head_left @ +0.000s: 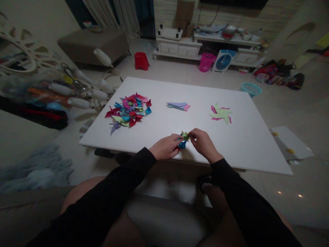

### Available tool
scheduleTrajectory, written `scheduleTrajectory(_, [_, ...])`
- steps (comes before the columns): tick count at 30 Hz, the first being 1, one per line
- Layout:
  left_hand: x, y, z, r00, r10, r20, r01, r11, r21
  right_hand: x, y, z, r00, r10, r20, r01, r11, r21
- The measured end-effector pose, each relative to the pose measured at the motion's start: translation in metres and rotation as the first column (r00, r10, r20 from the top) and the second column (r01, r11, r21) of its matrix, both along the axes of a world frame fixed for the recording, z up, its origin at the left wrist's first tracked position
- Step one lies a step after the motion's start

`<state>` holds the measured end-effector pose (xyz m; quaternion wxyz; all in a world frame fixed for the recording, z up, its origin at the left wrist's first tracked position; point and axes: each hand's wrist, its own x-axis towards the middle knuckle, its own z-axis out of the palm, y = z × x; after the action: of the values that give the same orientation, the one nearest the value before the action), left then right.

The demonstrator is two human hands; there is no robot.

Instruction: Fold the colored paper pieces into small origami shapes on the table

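Right hand [204, 144], lower centre: pinching green folded paper [185, 136]; left hand [166, 146]: gripping opposite side, presumably for steadiness; folded-paper heap [130, 111], left of centre, leaving elbow room

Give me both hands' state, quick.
Left hand: at the green folded paper; whether it grips can't be told.
Right hand: closed, pinching the green folded paper.

Behind the paper cluster [182, 144], paper strips [178, 106] lie between heap [131, 110] and pinwheel [221, 114].
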<state>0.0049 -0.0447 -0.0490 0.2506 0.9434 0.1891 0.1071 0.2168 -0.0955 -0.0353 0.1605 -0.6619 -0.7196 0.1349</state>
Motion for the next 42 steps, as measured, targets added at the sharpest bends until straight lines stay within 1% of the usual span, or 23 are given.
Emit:
scheduleTrajectory(2, [0.0, 0.0, 0.0, 0.999, 0.005, 0.045, -0.006, 1.0, 0.012, 0.007, 0.001, 0.0, 0.999, -0.015, 0.03, 0.015, 1.0, -0.001])
scheduleTrajectory(4, [0.0, 0.001, 0.0, 0.994, 0.055, 0.096, -0.057, 0.998, 0.02, 0.015, 0.002, -0.002, 0.997, -0.023, 0.068, 0.026, 0.999, -0.041])
scheduleTrajectory(7, [0.0, 0.003, 0.001, 0.982, 0.134, 0.13, -0.14, 0.99, 0.031, 0.025, 0.002, -0.008, 0.993, -0.009, 0.114, 0.027, 0.988, -0.155])
scheduleTrajectory(12, [-0.002, 0.006, 0.002, 0.98, 0.164, 0.116, -0.169, 0.985, 0.037, 0.03, 0.005, -0.024, 0.985, 0.01, 0.171, 0.048, 0.942, -0.332])
scheduleTrajectory(14, [-0.003, 0.006, 0.001, 0.98, 0.164, 0.111, -0.168, 0.985, 0.032, 0.028, 0.007, -0.03, 0.983, 0.016, 0.183, 0.052, 0.932, -0.358])
scheduleTrajectory(16, [-0.003, 0.006, 0.0, 0.981, 0.164, 0.108, -0.168, 0.985, 0.03, 0.027, 0.008, -0.034, 0.982, 0.013, 0.188, 0.052, 0.941, -0.335])
scheduleTrajectory(19, [-0.003, 0.007, 0.0, 0.98, 0.167, 0.111, -0.172, 0.985, 0.031, 0.025, 0.007, -0.033, 0.983, -0.017, 0.182, 0.068, 0.959, -0.275])
scheduleTrajectory(22, [-0.004, 0.008, 0.0, 0.978, 0.171, 0.121, -0.177, 0.984, 0.034, 0.025, 0.004, -0.027, 0.978, -0.035, 0.205, 0.091, 0.957, -0.274])
scheduleTrajectory(26, [-0.005, 0.009, 0.002, 0.978, 0.178, 0.106, -0.182, 0.983, 0.033, 0.025, 0.0, -0.021, 0.966, -0.002, 0.259, 0.093, 0.936, -0.34])
scheduleTrajectory(31, [-0.006, 0.01, 0.003, 0.98, 0.181, 0.088, -0.184, 0.982, 0.035, 0.022, -0.003, -0.023, 0.961, 0.066, 0.267, 0.079, 0.864, -0.497])
scheduleTrajectory(33, [-0.007, 0.01, 0.002, 0.98, 0.177, 0.085, -0.181, 0.983, 0.037, 0.019, -0.004, -0.023, 0.961, 0.08, 0.267, 0.076, 0.846, -0.527])
scheduleTrajectory(39, [-0.006, 0.011, 0.0, 0.984, 0.158, 0.077, -0.162, 0.986, 0.044, 0.017, -0.003, -0.024, 0.96, 0.116, 0.254, 0.037, 0.848, -0.528])
scheduleTrajectory(42, [-0.007, 0.014, 0.0, 0.98, 0.19, 0.051, -0.194, 0.979, 0.063, 0.017, -0.003, -0.022, 0.957, 0.122, 0.263, 0.038, 0.845, -0.533])
